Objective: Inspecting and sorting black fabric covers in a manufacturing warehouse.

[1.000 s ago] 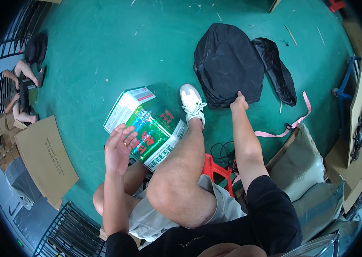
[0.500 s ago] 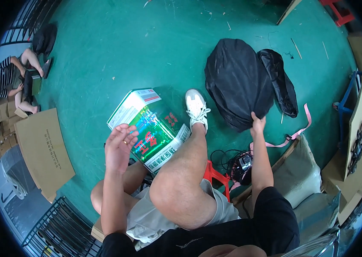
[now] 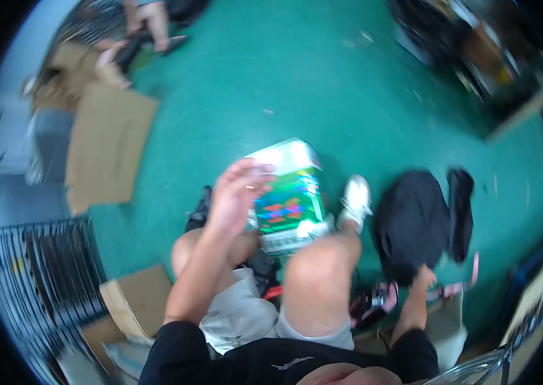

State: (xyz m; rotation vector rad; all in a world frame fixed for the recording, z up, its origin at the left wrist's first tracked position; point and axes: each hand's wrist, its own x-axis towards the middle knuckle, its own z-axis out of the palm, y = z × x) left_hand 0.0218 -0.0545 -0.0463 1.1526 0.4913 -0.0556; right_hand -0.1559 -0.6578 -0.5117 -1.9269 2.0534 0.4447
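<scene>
My left hand, with a ring on one finger, is raised above my left leg. Its fingertips are drawn together; blur hides what, if anything, is pinched in them. Behind and below it stands a shiny green and white box with red print, between my legs. Low on the right, my right hand grips the near edge of a rounded black fabric bag lying on the floor. A narrow black fabric roll lies just right of the bag.
Pink straps and a dark device lie near my right forearm. Cardboard leans on the left, by a metal rack and an open carton. Another person sits at far left; stacked goods are far right.
The view has swung left, so everything sits farther right and is blurred. My right hand stays at the bag's edge, and my left hand stays raised in front of the green box.
</scene>
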